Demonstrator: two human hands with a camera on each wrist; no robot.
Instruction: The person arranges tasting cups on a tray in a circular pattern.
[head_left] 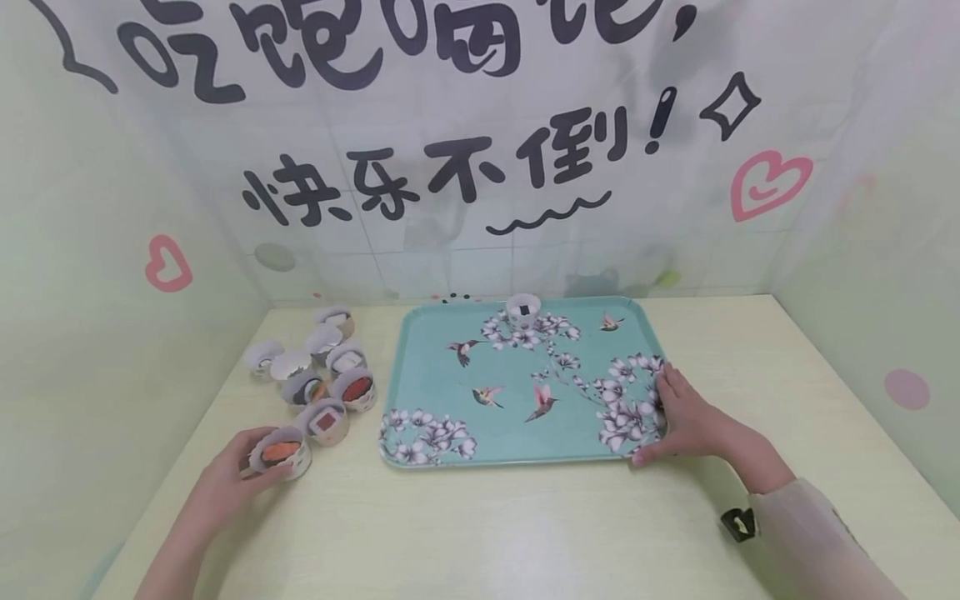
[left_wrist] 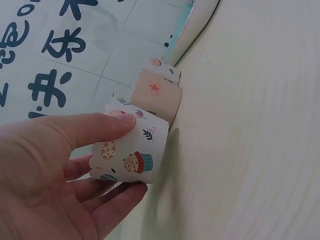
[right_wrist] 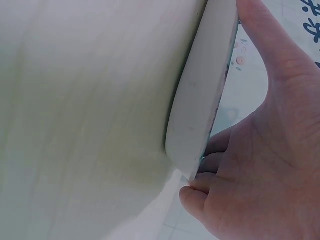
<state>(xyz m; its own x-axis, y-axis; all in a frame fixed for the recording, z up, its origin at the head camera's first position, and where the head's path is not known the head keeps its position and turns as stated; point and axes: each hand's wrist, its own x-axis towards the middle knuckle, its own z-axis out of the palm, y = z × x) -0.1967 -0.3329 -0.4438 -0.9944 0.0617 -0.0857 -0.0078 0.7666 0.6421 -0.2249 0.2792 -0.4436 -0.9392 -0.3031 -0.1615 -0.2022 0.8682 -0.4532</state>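
Thumb and fingers of my left hand (head_left: 225,483) grip a paper baking cup (head_left: 297,461) by its sides at the front of a cluster; an orange piece lies in it. In the left wrist view this cup (left_wrist: 142,135) shows cupcake and leaf prints and a scalloped rim. My right hand (head_left: 693,425) holds the near right corner of a turquoise tray (head_left: 427,358) with flowers and birds; the thumb lies at the front rim, the fingers at the right rim. In the right wrist view the fingertips are partly hidden behind the tray's edge (right_wrist: 200,95).
Several more paper cups (head_left: 324,422) with small pieces in them stand close together left of the tray. One cup (head_left: 522,312) with a dark piece stands at the tray's back rim. A lettered wall sheet (head_left: 450,225) closes off the table's (head_left: 480,533) back.
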